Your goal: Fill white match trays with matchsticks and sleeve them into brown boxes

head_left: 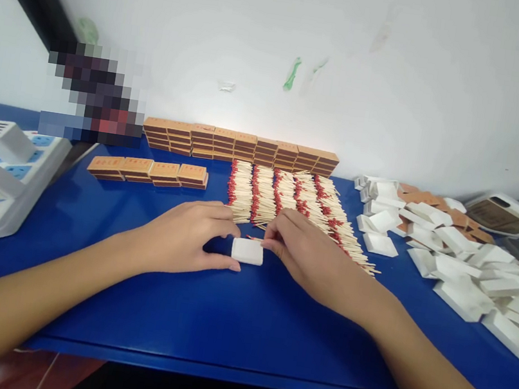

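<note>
A small white matchbox tray [247,252] lies on the blue table in front of me. My left hand [197,234] grips its left end between thumb and fingers. Over the tray's upper right corner, my right hand [295,245] is closed in a pinch on matches [255,239], whose red heads point left along the tray's far edge. How many matches it pinches I cannot tell. Just beyond both hands lie several rows of loose matches [284,192] with red heads and pale sticks.
Orange-brown matchboxes [240,147] are stacked along the wall, with a shorter row of matchboxes [148,170] at the left. White trays [465,251] and orange sleeves [420,197] are heaped on the right, near a phone [510,214]. A white power strip [21,185] stands at the left.
</note>
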Available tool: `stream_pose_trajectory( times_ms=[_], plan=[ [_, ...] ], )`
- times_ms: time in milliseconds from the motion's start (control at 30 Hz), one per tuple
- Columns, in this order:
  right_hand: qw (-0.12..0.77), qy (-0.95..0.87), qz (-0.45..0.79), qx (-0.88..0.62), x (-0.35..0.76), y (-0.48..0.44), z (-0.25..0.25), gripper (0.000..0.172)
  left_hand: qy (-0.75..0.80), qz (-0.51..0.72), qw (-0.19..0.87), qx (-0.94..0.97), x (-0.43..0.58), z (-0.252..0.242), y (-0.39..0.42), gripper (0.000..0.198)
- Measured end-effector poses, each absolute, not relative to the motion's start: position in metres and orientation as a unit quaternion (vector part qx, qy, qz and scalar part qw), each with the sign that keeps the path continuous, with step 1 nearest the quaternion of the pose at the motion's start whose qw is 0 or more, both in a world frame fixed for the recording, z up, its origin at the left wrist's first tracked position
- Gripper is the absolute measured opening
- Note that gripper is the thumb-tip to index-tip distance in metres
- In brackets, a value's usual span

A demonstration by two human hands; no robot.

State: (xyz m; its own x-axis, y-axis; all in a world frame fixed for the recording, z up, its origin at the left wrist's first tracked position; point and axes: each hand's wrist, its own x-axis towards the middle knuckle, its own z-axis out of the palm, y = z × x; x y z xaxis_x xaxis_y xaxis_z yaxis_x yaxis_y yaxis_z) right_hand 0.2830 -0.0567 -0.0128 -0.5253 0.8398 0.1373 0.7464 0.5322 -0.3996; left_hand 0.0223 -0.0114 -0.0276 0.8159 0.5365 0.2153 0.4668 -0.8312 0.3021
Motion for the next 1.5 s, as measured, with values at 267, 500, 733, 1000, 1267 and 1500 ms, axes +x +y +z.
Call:
stream_pose_trajectory(
  times_ms=[267, 500, 733, 1000, 1267, 1500],
  plan=[
    [0.130, -0.869, 0.147, -0.455, 0.271, -0.063, -0.015, 0.012, 0.259, 0.142, 0.116, 0.948, 0.023, -0.026, -0.013, 0.039],
    [0.123, -0.873, 0.169, -0.441, 0.269, -0.064, -0.014, 0.010, 0.244, 0.156, 0.103, 0.952, 0.024, -0.026, -0.016, 0.039],
    [0.126, -0.879, 0.150, -0.435, 0.273, -0.064, -0.017, 0.015, 0.240, 0.160, 0.083, 0.954, 0.022, -0.028, -0.014, 0.037],
    [0.137, -0.876, 0.144, -0.440, 0.272, -0.065, -0.016, 0.013, 0.233, 0.161, 0.082, 0.956, 0.023, -0.028, -0.015, 0.038],
    [0.212, -0.856, 0.158, -0.443, 0.276, -0.060, -0.018, 0.011, 0.230, 0.167, 0.074, 0.956, 0.022, -0.029, -0.014, 0.035],
    [0.172, -0.834, 0.130, -0.508, 0.285, -0.047, -0.023, 0.008, 0.224, 0.170, 0.065, 0.957, 0.020, -0.026, -0.014, 0.032]
  ],
)
